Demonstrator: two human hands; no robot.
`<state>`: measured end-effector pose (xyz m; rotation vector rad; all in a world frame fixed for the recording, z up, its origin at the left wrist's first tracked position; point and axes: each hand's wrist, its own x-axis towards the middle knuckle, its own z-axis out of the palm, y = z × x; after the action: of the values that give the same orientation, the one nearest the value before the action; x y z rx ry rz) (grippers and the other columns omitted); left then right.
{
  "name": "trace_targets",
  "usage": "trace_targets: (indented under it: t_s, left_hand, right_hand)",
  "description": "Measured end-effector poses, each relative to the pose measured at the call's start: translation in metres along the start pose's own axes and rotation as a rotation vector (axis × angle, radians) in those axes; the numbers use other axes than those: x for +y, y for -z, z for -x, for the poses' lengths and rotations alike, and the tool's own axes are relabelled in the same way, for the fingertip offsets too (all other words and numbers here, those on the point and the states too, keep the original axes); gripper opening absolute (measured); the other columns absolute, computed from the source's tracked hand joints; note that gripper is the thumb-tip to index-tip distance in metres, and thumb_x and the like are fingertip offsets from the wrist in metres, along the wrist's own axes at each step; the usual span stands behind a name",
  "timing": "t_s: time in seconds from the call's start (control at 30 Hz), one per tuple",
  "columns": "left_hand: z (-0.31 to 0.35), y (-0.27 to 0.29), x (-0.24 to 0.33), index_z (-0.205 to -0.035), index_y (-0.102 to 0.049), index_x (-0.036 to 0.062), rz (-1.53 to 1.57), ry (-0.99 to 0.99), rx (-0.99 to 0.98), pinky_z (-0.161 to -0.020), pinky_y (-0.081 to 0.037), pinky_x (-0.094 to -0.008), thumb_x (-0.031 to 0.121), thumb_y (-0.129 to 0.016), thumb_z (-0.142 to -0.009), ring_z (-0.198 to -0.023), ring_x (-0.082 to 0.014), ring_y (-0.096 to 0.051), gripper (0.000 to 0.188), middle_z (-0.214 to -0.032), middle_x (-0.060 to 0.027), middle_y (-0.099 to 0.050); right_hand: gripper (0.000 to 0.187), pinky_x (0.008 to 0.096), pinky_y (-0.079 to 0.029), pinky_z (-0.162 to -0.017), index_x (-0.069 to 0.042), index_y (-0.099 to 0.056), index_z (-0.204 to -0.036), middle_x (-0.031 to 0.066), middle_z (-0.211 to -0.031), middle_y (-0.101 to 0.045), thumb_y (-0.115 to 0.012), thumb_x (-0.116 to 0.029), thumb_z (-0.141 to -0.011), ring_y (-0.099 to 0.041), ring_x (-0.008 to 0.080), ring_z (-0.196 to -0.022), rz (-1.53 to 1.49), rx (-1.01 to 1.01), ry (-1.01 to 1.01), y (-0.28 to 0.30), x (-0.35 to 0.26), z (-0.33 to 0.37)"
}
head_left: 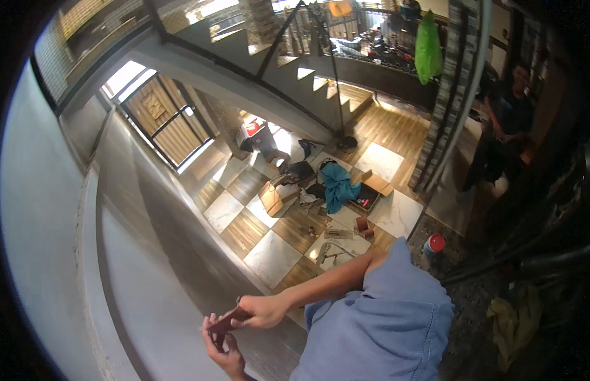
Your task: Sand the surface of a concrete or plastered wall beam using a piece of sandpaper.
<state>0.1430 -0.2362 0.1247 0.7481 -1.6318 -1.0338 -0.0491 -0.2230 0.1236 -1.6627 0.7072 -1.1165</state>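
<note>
A reddish-brown piece of sandpaper [227,320] is held between my hands, low in the view in front of the grey wall. My right hand [263,311] is closed on its right side, thumb along the near edge. My left hand [226,355] has its fingers curled round the other side, the thumb below the sheet. The sheet looks bent or folded, and part of it is hidden by my fingers. My right arm reaches across from a blue sleeve [377,317].
A smooth grey wall [41,209] rises on the left. Below, the tiled floor [273,257] carries cardboard boxes, a teal cloth [338,185] and brown rolls [363,227]. A red-lidded container [435,244] stands right of me. A person [511,108] sits at the far right.
</note>
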Motion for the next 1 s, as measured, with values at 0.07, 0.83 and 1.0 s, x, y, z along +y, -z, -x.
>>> trace_targets:
  t_s: [0.07, 0.83, 1.0]
  left_hand:
    - [-0.01, -0.02, -0.009, -0.114, -0.059, -0.0068, -0.109, 0.046, -0.004, -0.09, -0.05, -0.0354, 0.014, -0.065, -0.093, -0.099, -0.0223, -0.064, 0.03, -0.111, -0.014, -0.064]
    - [-0.049, -0.1, -0.039, -0.134, -0.045, 0.0001, -0.171, -0.093, -0.208, -0.096, -0.045, -0.0366, 0.016, -0.076, -0.08, -0.114, -0.0235, -0.056, 0.064, -0.13, -0.0121, -0.053]
    - [-0.053, -0.071, -0.029, -0.132, -0.048, 0.0008, -0.374, -0.072, -0.289, -0.094, -0.047, -0.0363, 0.018, -0.08, -0.074, -0.114, -0.0257, -0.058, 0.068, -0.131, -0.0141, -0.054]
  right_hand:
    - [0.041, 0.0309, -0.045, -0.076, 0.0, -0.053, -0.132, 0.007, -0.09, -0.064, -0.044, -0.028, -0.104, -0.05, 0.0125, -0.083, 0.014, -0.121, -0.05, 0.006, 0.001, 0.008]
    - [0.089, 0.0352, -0.032, -0.104, -0.002, -0.023, -0.147, 0.0082, -0.127, -0.042, -0.065, -0.055, -0.088, -0.041, 0.0184, -0.12, -0.503, 0.23, 0.417, 0.035, 0.015, 0.049]
    - [0.104, 0.0376, -0.029, -0.107, 0.001, -0.014, -0.15, 0.0104, -0.128, -0.039, -0.067, -0.057, -0.083, -0.039, 0.022, -0.121, -0.239, 0.218, 0.153, 0.022, 0.016, 0.04]
